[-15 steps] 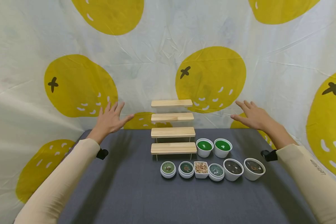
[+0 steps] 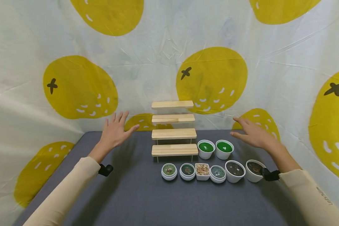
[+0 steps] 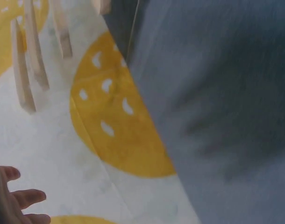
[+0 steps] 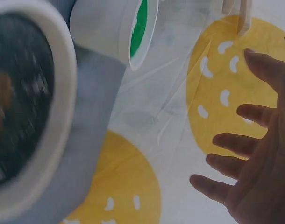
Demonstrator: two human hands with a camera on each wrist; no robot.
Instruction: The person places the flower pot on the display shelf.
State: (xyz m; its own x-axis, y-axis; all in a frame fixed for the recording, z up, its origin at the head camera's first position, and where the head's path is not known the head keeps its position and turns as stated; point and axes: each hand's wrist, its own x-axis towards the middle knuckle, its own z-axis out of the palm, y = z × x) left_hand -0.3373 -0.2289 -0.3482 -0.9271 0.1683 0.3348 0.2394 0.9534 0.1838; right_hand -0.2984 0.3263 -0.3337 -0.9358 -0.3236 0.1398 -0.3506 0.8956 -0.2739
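Fingers on your left hand (image 2: 113,133) are spread out and hold nothing. Fingers on your right hand (image 2: 251,133) are spread too, with nothing in them. Both hands are up in the air, well apart from each other.

Between them is a wooden stand (image 2: 174,133) with four steps. It is to the right of your left fingers, and they do not touch it.

Two white cups with green inside (image 2: 224,147) sit just beside the stand, to the left of your right fingers and lower down. Those fingers do not touch them.

Below your right fingers, closer to you, are two white bowls with dark stuff in them (image 2: 235,170). The black strap on your right wrist (image 2: 271,174) hides a bit of the end bowl from the head view.

Left of the bowls, in the same row, is a small round pot (image 2: 217,173), then a square dish of crumbly bits (image 2: 202,171), then two more round pots with green tops (image 2: 169,171). All of these are lower than your fingers, in the space between your two hands.

They all stand on a dark counter (image 2: 147,197). Past your fingers hangs a pale cloth with big yellow fruit on it (image 2: 147,84).
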